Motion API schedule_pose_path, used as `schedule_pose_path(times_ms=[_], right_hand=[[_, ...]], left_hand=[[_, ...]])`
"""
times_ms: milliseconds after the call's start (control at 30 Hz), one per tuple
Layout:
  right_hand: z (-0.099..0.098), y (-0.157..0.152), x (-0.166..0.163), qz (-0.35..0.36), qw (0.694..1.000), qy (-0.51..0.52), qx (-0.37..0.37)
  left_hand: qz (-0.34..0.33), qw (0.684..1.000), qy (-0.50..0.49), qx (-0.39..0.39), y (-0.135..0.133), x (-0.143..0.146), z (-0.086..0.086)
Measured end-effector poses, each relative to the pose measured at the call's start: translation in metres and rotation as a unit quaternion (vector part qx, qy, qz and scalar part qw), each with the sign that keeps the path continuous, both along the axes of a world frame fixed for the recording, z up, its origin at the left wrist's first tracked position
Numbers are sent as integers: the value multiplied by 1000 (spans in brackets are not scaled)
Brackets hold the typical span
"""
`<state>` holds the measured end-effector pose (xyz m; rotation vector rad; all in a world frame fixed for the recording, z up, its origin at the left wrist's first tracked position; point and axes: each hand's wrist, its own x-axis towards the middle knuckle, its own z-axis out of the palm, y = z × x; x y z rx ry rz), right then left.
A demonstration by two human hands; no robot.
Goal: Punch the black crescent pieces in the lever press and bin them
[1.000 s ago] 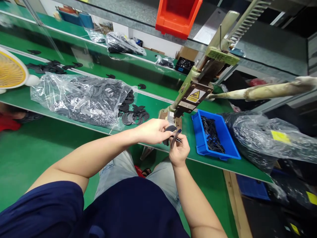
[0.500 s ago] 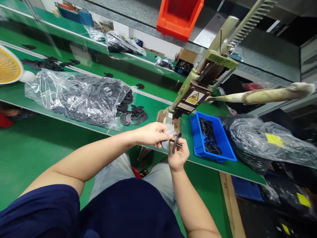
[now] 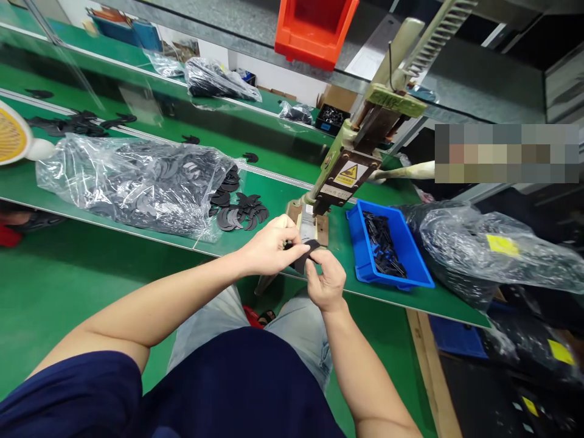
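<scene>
One thin black piece [image 3: 305,254], likely light and bendy, just before the press [image 3: 349,170]: left hand [image 3: 269,246] and right hand [image 3: 326,281] pinch its edges.

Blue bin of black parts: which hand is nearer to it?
Right. The right hand is just left of the blue bin, apart from it; the left hand is farther left, beyond the right. Both pinch a black piece.

Bare strip of green bench [image 3: 274,198] along near edge, between clear plastic bag of black parts [image 3: 137,182] and green metal hand press [image 3: 349,161]; blue plastic bin [image 3: 360,255] blocks right side.
</scene>
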<state>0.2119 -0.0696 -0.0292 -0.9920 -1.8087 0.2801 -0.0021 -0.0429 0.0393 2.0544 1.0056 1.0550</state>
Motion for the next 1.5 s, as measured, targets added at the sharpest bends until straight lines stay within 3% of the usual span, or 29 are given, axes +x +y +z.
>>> schedule_pose_path(times_ms=[133,233,333,400,467,533,667,800,1000,1133,1233,1333,1400,1500], right_hand=[[-3,-1,2,-5,1000,-2,17],[-7,-3,5,-14,999,18,25],[-11,-5,10,-10,1000,17,6],[-16,-4,20,-11,1000,7,-18],[-23,0,37,-35,999,9,-39],[-33,7,58,-83,995,23,-50],[-58,26,94,-159,985,27,-67],[-77,37,103,-179,981,-2,-80],[-84,38,109,-208,973,-47,-85],[-83,38,113,-227,966,-82,-97],[-82,38,112,-236,961,-98,-101],[-78,38,109,-238,961,-105,-97],[-74,38,106,-241,960,-106,-91],[-68,39,98,-250,958,-108,-89]], left_hand=[[-1,999,-25,-42,3,4,-7],[-8,983,-105,-152,1,8,-14],[-106,935,-140,-308,2,11,-23],[-133,920,-129,-345,9,10,-30],[-79,936,-122,-321,21,6,-38],[15,956,-107,-273,39,-3,-48],[171,967,23,-187,95,-24,-66],[258,946,163,-107,180,-31,-60],[269,946,170,-58,309,6,-32],[234,955,168,-69,348,20,-37],[206,961,172,-69,348,6,-37],[141,973,180,-30,313,-17,-12],[57,987,151,2,263,-29,19],[-185,976,63,99,158,-43,71]])
